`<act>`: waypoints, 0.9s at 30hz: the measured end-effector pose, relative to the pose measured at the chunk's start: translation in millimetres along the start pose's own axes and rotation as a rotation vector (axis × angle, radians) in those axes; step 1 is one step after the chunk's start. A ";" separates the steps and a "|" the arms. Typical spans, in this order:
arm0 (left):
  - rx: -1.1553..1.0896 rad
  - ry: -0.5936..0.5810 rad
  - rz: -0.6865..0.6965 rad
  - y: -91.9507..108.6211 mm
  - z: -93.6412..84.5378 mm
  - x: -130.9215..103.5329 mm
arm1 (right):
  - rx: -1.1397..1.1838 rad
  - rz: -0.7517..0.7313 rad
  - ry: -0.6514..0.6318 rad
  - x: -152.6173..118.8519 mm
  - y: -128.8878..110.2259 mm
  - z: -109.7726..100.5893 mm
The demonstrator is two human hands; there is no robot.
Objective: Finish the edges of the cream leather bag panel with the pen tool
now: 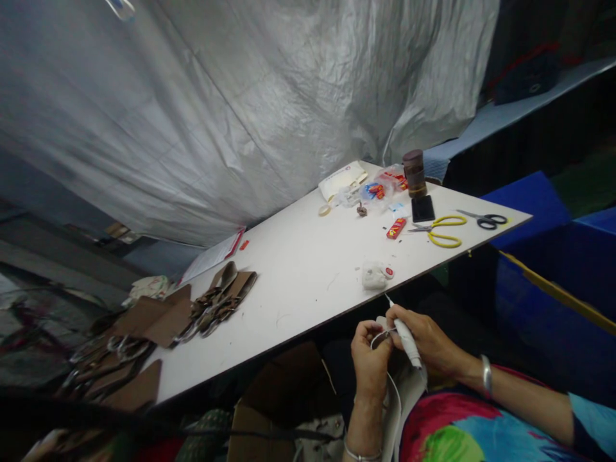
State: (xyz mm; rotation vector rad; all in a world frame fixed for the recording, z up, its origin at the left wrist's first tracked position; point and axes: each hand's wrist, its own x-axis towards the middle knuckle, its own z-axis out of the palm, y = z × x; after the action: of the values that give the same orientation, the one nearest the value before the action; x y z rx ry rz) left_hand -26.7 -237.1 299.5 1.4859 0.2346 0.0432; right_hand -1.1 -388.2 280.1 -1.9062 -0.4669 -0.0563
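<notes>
My left hand is closed in a pinch on a thin white cord that loops over the fingers and hangs toward my lap. In my right hand is an awl-like tool with a thick white handle. Its thin tip points up toward the table edge. Both hands are close together just off the table's near edge. A pale strip of material lies below them on my lap. Where the cord passes between the fingers is partly hidden. A small white bundle with a red-and-white piece beside it sits near the edge.
On the white table are yellow-handled scissors, black-handled scissors, a red packet, a phone and a brown jar. Brown pieces with cords are piled at left. A cardboard box stands below.
</notes>
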 end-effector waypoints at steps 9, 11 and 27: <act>0.014 -0.002 -0.017 -0.1 3.3 7.2 | 0.011 -0.057 -0.036 -1.9 10.0 -5.8; 0.008 0.005 -0.024 -2.1 3.6 8.2 | 0.015 -0.067 -0.050 -2.1 13.8 -6.8; 0.055 -0.018 -0.044 -4.9 1.7 4.3 | 0.022 -0.075 -0.056 -1.5 12.6 -9.4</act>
State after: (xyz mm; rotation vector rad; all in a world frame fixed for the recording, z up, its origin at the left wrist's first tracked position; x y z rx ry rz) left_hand -22.7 -238.5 294.2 1.5351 0.2550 -0.0122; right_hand 3.6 -401.0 272.1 -1.8726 -0.5744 -0.0469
